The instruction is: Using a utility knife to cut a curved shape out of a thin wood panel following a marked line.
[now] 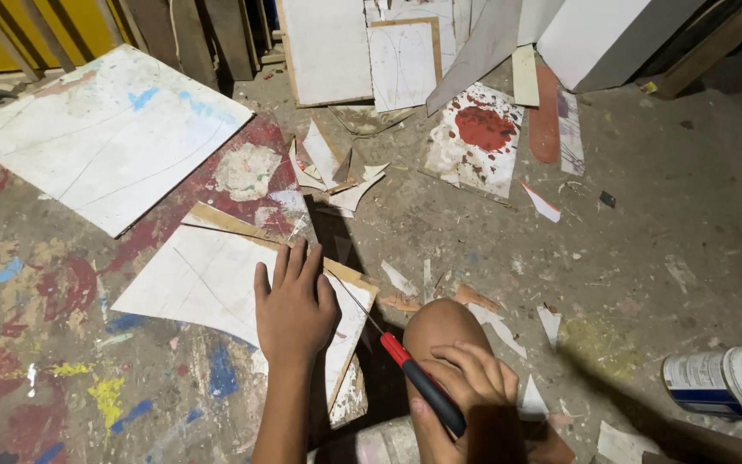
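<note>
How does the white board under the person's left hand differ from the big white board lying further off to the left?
The board under the left hand is a smaller, cut piece with a curved lower edge and a pencil line; the large board is a full rectangle with straight edges. The smaller one is mostly clean white; the large one carries blue and reddish paint smudges. The smaller one is pressed down; the large one lies untouched. Both lie flat.

The left hand [294,309] lies flat on a board [208,275], with the right hand [474,387] to its right, gripping a tool [422,382] whose tip touches the board's right edge. A larger panel [105,137] lies behind to the left (scraps [337,176] between), and a can [727,382] lies on its side far right.
</note>
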